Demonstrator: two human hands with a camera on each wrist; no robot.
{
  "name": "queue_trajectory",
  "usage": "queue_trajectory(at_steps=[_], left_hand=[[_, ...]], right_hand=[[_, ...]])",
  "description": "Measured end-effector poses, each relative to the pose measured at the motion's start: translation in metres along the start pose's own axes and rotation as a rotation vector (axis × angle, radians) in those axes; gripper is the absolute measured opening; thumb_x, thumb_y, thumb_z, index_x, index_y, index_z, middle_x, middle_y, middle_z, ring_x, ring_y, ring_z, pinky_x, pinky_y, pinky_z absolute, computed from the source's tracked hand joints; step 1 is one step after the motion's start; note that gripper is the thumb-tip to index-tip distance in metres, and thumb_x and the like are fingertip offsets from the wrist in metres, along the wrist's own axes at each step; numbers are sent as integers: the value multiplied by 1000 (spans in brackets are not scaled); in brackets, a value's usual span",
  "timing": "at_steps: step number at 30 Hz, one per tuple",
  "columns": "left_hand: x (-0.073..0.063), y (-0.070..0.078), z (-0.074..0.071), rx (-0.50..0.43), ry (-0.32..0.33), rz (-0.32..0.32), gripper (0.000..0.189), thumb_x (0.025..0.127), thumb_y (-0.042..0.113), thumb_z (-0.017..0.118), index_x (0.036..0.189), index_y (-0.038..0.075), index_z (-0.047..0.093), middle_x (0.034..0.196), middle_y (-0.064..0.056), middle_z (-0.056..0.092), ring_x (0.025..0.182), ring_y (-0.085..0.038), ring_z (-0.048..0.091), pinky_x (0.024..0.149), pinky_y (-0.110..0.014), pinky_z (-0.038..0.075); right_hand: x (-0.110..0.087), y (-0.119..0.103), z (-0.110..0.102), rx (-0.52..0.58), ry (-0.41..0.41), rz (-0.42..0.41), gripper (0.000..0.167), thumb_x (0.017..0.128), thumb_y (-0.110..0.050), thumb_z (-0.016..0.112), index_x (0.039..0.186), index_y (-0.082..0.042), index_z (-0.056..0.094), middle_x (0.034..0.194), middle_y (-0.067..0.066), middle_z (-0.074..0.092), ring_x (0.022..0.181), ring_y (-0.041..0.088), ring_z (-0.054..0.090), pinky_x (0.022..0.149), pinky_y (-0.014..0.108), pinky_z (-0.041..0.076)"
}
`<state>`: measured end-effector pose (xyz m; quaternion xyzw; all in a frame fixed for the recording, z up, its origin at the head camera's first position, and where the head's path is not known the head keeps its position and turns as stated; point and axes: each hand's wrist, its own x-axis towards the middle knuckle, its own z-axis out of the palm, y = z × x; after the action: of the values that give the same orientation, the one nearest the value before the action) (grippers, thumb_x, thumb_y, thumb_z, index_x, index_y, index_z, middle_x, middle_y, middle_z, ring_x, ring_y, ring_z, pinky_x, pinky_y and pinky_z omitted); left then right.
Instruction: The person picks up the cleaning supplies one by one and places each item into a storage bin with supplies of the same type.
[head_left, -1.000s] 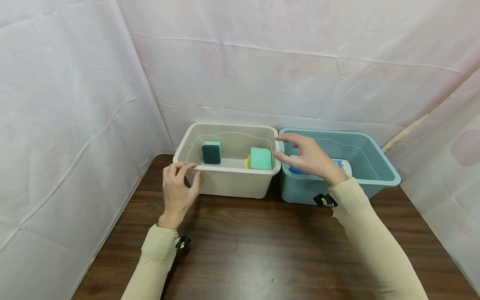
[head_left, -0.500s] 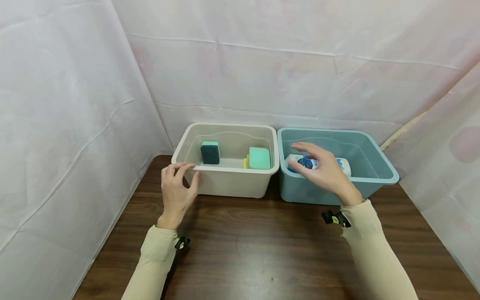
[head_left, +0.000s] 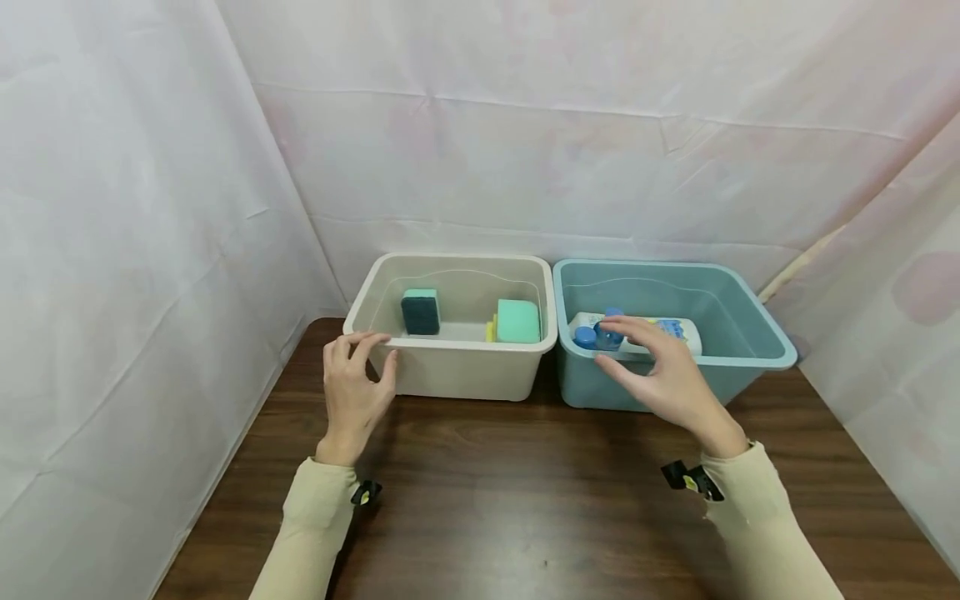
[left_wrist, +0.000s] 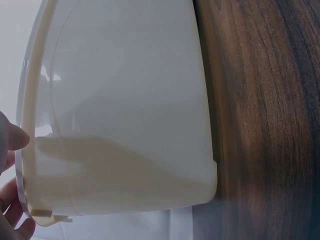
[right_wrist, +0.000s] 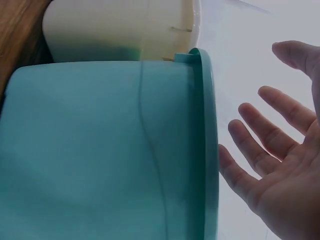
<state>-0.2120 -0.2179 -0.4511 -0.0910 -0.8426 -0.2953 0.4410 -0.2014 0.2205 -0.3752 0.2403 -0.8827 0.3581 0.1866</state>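
In the head view, my left hand (head_left: 352, 396) holds the front left corner of the beige bin (head_left: 465, 369), fingers bent over the rim and thumb in front. In the left wrist view the thumb (left_wrist: 17, 137) meets the rim. Inside stand a sponge with a dark scouring side (head_left: 421, 315), a mint-green sponge (head_left: 518, 322) and something yellow (head_left: 491, 328) beside it. My right hand (head_left: 667, 387) hovers at the blue bin's front rim, thumb and fingers apart with nothing between them. Behind it, a white bottle (head_left: 678, 331) and a blue-capped bottle (head_left: 585, 337) lie inside the blue bin (head_left: 750, 363).
Both bins stand side by side at the back of a dark wooden table (head_left: 480, 500). Pale cloth curtain (head_left: 480, 167) hangs behind them and at both sides.
My right hand has drawn back from between the bins, to the right and nearer to me, uncovering the blue-capped bottle. The left hand stays on the beige bin's rim.
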Motion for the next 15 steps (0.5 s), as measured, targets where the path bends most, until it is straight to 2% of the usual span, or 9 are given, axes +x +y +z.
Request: queue_trajectory(at_steps=[3, 6, 9, 15], left_hand=[[-1, 0, -1, 2, 3, -2, 22, 94, 15, 78, 115, 9, 78, 121, -20, 66, 113, -45, 54, 99, -60, 46], [-4, -2, -4, 6, 3, -8, 22, 95, 12, 78, 117, 8, 77, 123, -20, 66, 116, -45, 55, 100, -60, 46], [-7, -2, -9, 1, -8, -11, 23, 96, 9, 76, 119, 8, 77, 125, -19, 66, 120, -44, 55, 102, -59, 46], [-7, 0, -20, 24, -61, 24, 26, 98, 10, 74, 123, 7, 76, 129, -19, 66, 126, -43, 58, 105, -59, 49]], right_hand=[[-9, 3, 0, -7, 21, -3, 48, 94, -21, 84, 140, -20, 71, 147, 4, 67, 142, 29, 59, 113, 24, 45], [-16, 6, -1, -10, 31, -11, 48, 94, -19, 84, 140, -21, 71, 145, 4, 68, 141, 29, 60, 111, 7, 34], [-22, 7, -3, -22, 50, -33, 49, 92, -15, 84, 139, -20, 71, 143, 6, 70, 138, 25, 61, 112, 5, 31], [-34, 8, -12, -18, 92, -67, 55, 88, -5, 86, 138, -20, 72, 141, 10, 71, 137, -9, 52, 111, 3, 33]])
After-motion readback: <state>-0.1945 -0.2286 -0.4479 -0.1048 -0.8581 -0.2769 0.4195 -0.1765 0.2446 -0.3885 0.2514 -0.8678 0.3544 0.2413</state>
